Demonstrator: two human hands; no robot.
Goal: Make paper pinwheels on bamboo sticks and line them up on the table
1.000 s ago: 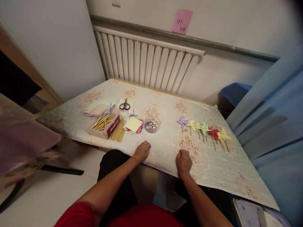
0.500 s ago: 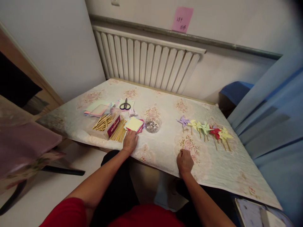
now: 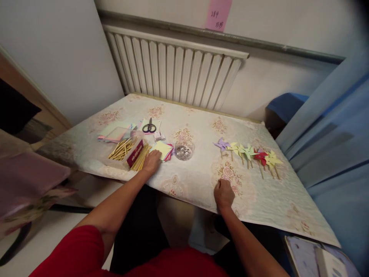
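Just right of the pale wooden sticks point(image 3: 141, 158), the left hand point(image 3: 151, 161) has slid forward off the desk point(image 3: 198, 175) edge. Its fingers now lie open on the stack of coloured paper squares point(image 3: 165, 149) — the right hand point(image 3: 223, 194) stays loosely curled, empty.

L hand point(image 3: 151, 161) covers near corner of paper stack point(image 3: 165, 148); fingertips' underside hidden, so can't tell if it pinches a sheet or just rests there. R hand point(image 3: 223, 193) curled, knuckles up: inside of curl hidden. Right of L hand's grip, glass bowl point(image 3: 183, 150) w/ shiny bits, too small to ID. Left of that grip, stick box point(image 3: 135, 153): red label text unreadable. Pink note point(image 3: 218, 15) on far wall cut by top edge, writing illegible. Board point(image 3: 314, 258) right of R forearm cut by btm edge. Far left of L arm, pinkish blur point(image 3: 29, 181).
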